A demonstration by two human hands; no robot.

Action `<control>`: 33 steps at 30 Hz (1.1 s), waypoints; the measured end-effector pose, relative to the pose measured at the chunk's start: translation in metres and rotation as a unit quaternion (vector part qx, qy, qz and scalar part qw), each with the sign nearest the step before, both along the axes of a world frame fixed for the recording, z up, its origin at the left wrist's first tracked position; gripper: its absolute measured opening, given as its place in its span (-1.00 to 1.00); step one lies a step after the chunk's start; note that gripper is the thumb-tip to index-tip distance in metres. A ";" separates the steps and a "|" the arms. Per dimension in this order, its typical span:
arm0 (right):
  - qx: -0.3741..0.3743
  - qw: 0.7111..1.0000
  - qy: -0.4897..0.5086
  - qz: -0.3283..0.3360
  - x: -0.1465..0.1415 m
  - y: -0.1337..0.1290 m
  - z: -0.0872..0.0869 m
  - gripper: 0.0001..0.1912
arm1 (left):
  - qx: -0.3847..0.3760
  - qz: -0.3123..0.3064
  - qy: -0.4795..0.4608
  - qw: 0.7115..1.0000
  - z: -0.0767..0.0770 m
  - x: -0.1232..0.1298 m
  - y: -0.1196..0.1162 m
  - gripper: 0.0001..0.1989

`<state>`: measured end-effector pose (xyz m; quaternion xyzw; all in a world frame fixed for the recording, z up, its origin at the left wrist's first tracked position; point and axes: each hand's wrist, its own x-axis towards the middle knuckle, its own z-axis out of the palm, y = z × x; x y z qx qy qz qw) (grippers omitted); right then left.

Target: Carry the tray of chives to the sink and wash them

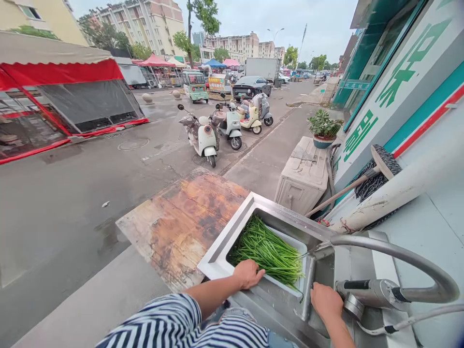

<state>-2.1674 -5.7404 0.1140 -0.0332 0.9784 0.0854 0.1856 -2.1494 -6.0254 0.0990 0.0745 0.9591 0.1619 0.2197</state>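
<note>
Long green garlic chives or similar thin stalks lie heaped in a white plastic tray. The tray sits in the left basin of a stainless steel sink. Bent over the tray's near rim is my left hand, its thumb pointing right and its fingers curled beside the stalks. My right hand is closed near the divider between the basins, right of the tray and just left of the faucet body. Its fingertips are hidden, so what it grips cannot be made out. The curved spout reaches toward the tray.
A stained wooden board lies beyond the sink. A dusty box-shaped unit bears a potted plant. A mop and a thick pipe lean along the right wall. Parked scooters stand ahead.
</note>
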 end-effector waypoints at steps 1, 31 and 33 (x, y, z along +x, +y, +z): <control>0.002 1.000 -0.009 -0.006 0.001 -0.001 0.001 -0.69 | -0.006 -0.004 -0.001 1.000 0.000 0.000 -0.001 -0.35; -0.289 0.945 -0.009 -0.152 0.001 -0.026 -0.038 -0.77 | -0.052 -0.052 -0.004 0.997 -0.027 -0.004 -0.006 -0.32; -0.352 0.911 -0.010 -0.216 -0.013 -0.038 -0.056 -0.73 | -0.054 -0.056 -0.001 0.997 -0.028 -0.005 -0.005 -0.33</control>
